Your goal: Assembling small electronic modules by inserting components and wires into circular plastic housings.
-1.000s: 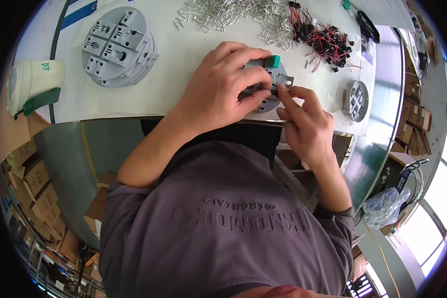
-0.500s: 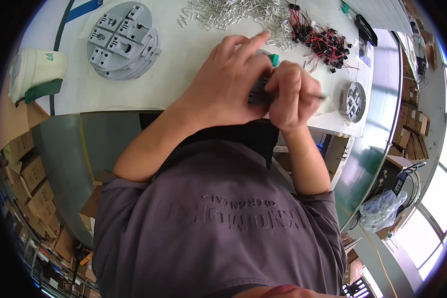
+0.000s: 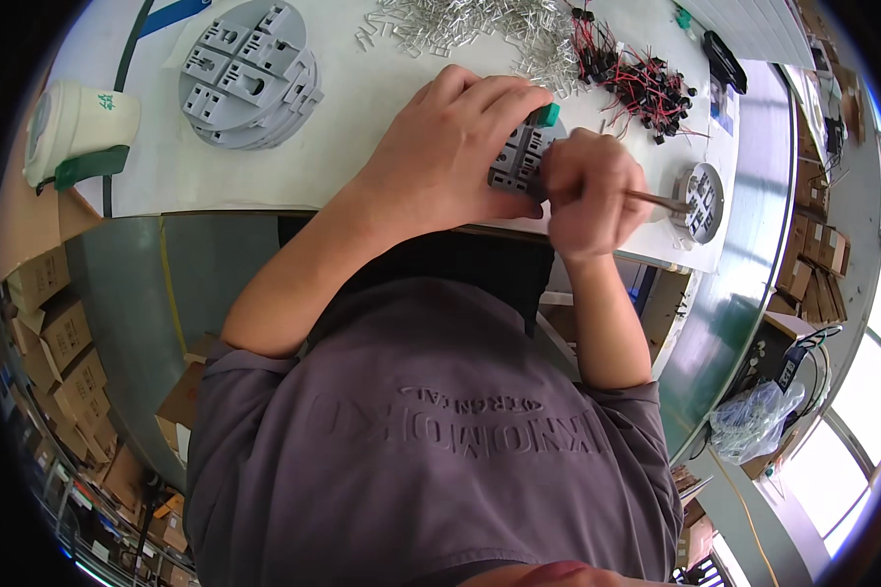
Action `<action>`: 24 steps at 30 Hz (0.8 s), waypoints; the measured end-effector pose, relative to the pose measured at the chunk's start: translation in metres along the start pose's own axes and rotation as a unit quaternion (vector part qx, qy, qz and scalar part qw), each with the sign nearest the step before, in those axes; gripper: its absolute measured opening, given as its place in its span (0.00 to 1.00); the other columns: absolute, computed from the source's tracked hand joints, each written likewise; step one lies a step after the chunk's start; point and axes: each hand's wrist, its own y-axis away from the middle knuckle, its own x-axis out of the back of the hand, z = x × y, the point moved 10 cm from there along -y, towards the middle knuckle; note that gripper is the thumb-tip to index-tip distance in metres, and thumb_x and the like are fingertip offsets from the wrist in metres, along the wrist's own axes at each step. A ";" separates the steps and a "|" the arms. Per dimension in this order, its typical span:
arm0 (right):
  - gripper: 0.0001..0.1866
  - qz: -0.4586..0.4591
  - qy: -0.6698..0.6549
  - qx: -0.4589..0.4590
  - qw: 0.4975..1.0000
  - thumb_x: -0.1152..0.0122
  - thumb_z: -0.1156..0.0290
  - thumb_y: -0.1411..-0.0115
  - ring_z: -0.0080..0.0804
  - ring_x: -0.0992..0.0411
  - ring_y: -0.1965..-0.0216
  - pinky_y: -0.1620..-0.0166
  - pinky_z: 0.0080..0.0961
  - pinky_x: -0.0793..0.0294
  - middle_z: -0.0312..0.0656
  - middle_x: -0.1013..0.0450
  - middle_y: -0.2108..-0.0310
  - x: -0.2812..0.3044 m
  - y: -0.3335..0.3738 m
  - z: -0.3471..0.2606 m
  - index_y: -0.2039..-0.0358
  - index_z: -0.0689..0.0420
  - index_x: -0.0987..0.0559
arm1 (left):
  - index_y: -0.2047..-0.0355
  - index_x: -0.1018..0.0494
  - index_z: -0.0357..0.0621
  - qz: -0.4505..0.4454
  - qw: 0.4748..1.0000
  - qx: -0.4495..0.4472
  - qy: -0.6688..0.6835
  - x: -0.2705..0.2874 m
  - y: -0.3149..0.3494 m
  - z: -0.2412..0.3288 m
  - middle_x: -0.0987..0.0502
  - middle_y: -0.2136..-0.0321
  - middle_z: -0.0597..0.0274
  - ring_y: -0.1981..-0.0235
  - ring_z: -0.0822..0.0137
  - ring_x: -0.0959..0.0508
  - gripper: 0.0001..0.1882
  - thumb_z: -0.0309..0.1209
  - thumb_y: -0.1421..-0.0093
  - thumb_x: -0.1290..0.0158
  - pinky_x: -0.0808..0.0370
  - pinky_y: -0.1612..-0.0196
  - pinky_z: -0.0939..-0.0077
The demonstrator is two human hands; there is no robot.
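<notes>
My left hand (image 3: 439, 152) is closed round the left edge of a grey round plastic base (image 3: 515, 164) with raised slots, held above the white table near its front edge. A small green part (image 3: 548, 114) sits at the far side of that base. Against the base's right side is my right hand (image 3: 597, 191), slightly blurred, its fingers curled round a thin brownish rod-like tool (image 3: 660, 202). The rod's outer end sticks out to the right; its working end is hidden by the fingers.
To the left stands a stack of similar grey round bases (image 3: 250, 83), with a white tub (image 3: 83, 122) beyond it. Loose metal clips (image 3: 460, 24) and black parts with red wires (image 3: 646, 93) lie at the back. Another round base (image 3: 700, 203) sits at the right edge.
My left fingers have lowered over the base, and more of its slotted face shows. My right hand has shifted slightly right and turned, so the rod now shows plainly.
</notes>
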 end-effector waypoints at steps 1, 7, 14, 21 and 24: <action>0.29 0.002 0.002 -0.001 1.000 0.60 0.60 0.18 0.25 0.45 0.85 0.79 0.25 0.44 0.40 0.33 0.83 -0.001 0.001 0.001 0.79 0.55 0.31 | 0.32 0.29 0.54 -0.002 1.000 -0.001 0.003 -0.001 -0.001 0.002 0.19 0.45 0.69 0.46 0.58 0.24 0.54 0.34 0.64 0.21 0.25 0.40 0.65; 0.28 0.094 -0.147 -0.117 0.978 0.58 0.59 0.19 0.26 0.46 0.86 0.79 0.25 0.45 0.38 0.37 0.84 0.014 0.001 0.015 0.80 0.54 0.30 | 0.34 0.28 0.55 -0.039 0.997 0.001 -0.065 -0.001 -0.006 0.025 0.26 0.39 0.62 0.45 0.54 0.26 0.49 0.41 0.58 0.21 0.23 0.42 0.61; 0.15 0.091 -0.299 -0.110 0.944 0.53 0.60 0.20 0.21 0.37 0.77 0.74 0.22 0.41 0.36 0.34 0.70 0.095 -0.011 -0.051 0.51 0.55 0.20 | 0.32 0.29 0.57 0.099 0.992 -0.077 -0.032 0.020 0.022 0.013 0.37 0.29 0.56 0.36 0.47 0.31 0.50 0.42 0.55 0.20 0.23 0.40 0.59; 0.18 -0.035 0.148 -0.198 0.968 0.45 0.82 0.29 0.23 0.33 0.74 0.70 0.20 0.36 0.38 0.26 0.65 0.083 0.022 -0.013 0.41 0.59 0.21 | 0.29 0.30 0.53 0.013 0.999 -0.028 -0.022 0.028 0.031 0.017 0.34 0.30 0.50 0.32 0.43 0.31 0.53 0.45 0.55 0.18 0.23 0.38 0.56; 0.19 -0.176 0.242 -0.170 0.939 0.41 0.82 0.32 0.25 0.34 0.76 0.72 0.24 0.37 0.37 0.27 0.70 0.062 0.008 -0.026 0.42 0.58 0.18 | 0.29 0.29 0.48 -0.051 0.988 0.098 0.104 0.020 0.017 -0.009 0.28 0.33 0.49 0.35 0.46 0.26 0.55 0.43 0.57 0.18 0.23 0.37 0.57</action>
